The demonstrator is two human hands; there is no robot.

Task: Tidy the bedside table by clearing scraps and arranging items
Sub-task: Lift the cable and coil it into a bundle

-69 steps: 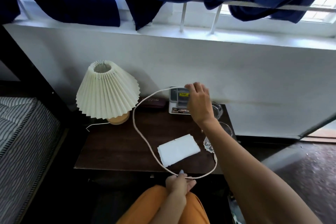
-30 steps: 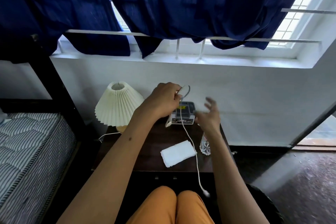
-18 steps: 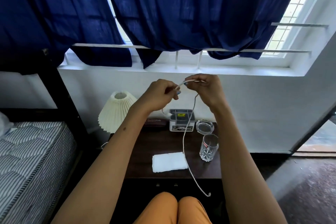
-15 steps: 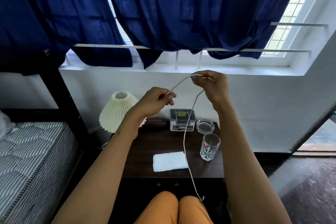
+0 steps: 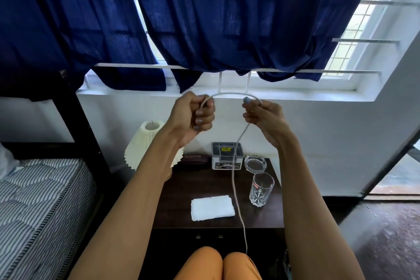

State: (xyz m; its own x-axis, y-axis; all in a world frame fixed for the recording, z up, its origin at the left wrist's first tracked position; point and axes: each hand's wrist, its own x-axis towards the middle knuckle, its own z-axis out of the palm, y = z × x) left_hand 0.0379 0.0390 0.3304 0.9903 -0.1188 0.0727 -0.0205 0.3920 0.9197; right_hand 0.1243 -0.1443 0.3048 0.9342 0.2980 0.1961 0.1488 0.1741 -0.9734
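Above the table [image 5: 177, 191], left hand [image 5: 193, 113] fists one end of the cable [image 5: 236, 154]; right hand [image 5: 261, 116] pinches it further along. Arc between them, tail hanging past the front edge: likely coiling.

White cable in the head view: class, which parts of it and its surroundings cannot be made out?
- White cable: one end is buried in the left hand.
- Its lower end, against the orange knees: too small to see a plug.
- Lamp: base behind the left forearm.
- Grey box: label print too small.
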